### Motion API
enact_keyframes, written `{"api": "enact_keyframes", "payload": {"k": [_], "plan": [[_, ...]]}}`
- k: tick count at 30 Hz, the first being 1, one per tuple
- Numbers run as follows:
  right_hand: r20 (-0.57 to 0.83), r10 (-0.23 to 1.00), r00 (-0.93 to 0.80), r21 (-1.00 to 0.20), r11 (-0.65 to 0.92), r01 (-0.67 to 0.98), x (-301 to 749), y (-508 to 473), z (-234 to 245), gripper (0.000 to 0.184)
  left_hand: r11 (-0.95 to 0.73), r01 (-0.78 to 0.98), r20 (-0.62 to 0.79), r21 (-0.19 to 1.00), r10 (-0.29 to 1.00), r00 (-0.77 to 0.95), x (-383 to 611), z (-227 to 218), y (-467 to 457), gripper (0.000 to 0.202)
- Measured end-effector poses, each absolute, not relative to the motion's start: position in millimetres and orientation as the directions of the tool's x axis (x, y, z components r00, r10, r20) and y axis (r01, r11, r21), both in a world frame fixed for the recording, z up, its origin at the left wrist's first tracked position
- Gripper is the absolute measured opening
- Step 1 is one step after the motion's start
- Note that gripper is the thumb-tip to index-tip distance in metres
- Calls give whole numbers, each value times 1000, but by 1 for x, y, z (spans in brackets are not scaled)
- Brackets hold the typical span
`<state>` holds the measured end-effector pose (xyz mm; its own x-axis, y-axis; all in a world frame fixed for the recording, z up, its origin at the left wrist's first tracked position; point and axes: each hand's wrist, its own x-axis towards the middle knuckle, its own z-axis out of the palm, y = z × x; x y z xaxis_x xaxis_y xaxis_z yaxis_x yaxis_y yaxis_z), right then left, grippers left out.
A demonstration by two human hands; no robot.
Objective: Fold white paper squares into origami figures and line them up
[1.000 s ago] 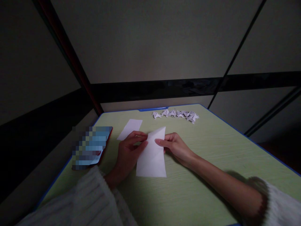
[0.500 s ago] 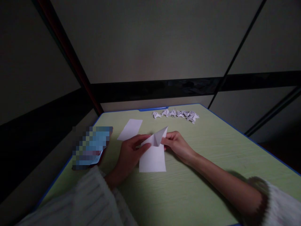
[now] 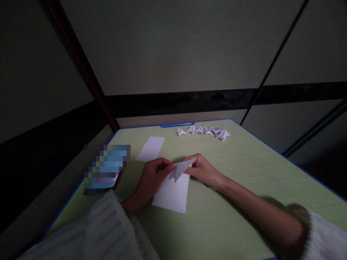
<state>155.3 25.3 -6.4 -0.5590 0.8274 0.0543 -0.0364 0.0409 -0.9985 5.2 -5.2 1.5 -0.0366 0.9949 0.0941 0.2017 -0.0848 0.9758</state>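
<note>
Between my hands is a white sheet of paper, partly folded at its far end. A pointed flap stands up from that end and leans to the right. My left hand pinches the paper's far left corner between thumb and fingers. On the other side, my right hand grips the paper's far right edge by the flap, its fingertips partly hidden behind the paper. The near part of the sheet is flat and unfolded.
A blank paper strip lies beyond my left hand. At left is a phone-like device with a blurred screen. Several small folded white paper figures line the far side of the green table. Cabinet panels rise behind it.
The paper has turned a little, its near edge swinging closer to me and slightly left. The standing flap has tipped lower to the right. Both hands still hold the sheet.
</note>
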Motion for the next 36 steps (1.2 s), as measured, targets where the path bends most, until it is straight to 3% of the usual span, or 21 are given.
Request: {"api": "enact_keyframes", "payload": {"k": [13,19,24,28,36], "plan": [[-43,881,-471,-999,-44,10,151,23,-1,19,-111,219,109,969,994,20,6,-2,-6,16],[-65,931,-360,-996,-84,-35,151,25,-2,15,-45,6,44,999,997,68,4,-3,-8,31],[-69,933,-353,-994,-95,-58,150,25,-5,23,-18,83,13,996,998,62,6,-5,-9,35],[-31,929,-370,-998,-51,-44,151,25,-5,24,-3,77,-1,997,999,42,6,-5,-6,26],[167,918,-360,-986,153,-66,152,26,0,20,37,40,-37,999,999,3,6,-2,-6,26]]}}
